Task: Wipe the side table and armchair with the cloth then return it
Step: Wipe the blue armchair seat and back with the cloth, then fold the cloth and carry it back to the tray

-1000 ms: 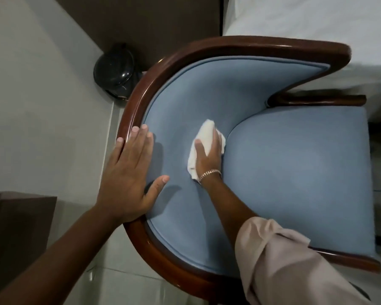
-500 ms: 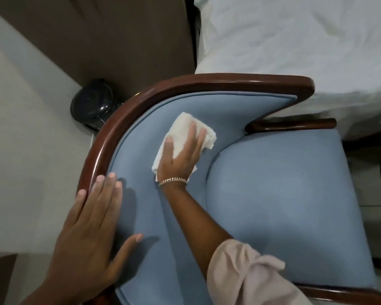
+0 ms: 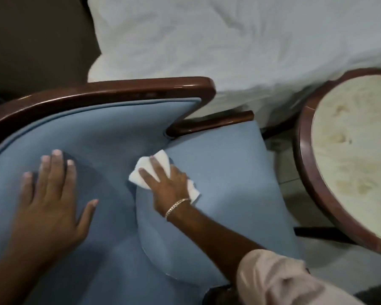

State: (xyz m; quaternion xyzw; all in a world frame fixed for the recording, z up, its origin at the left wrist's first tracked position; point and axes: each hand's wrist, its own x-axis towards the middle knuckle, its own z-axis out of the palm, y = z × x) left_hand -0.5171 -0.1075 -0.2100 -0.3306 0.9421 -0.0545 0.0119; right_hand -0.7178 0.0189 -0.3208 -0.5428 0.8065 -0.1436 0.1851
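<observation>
The armchair (image 3: 110,128) has blue upholstery and a curved dark wooden frame; it fills the left and middle of the view. My right hand (image 3: 167,183) presses a folded white cloth (image 3: 146,170) flat on the blue seat, right at the seam where seat meets backrest. My left hand (image 3: 51,194) lies flat with fingers spread on the blue backrest padding, holding nothing. The round side table (image 3: 312,172), with a pale stone top and dark wooden rim, stands at the right edge, apart from both hands.
A bed with rumpled white sheets (image 3: 229,40) lies just behind the chair and table. A dark wall panel (image 3: 35,36) is at the top left. Pale tiled floor (image 3: 282,172) shows in the narrow gap between chair and table.
My right hand slid the cloth from the backrest down and right to the seat's back edge. My left hand shifted from the wooden rim onto the backrest padding. The view swung right, revealing the side table.
</observation>
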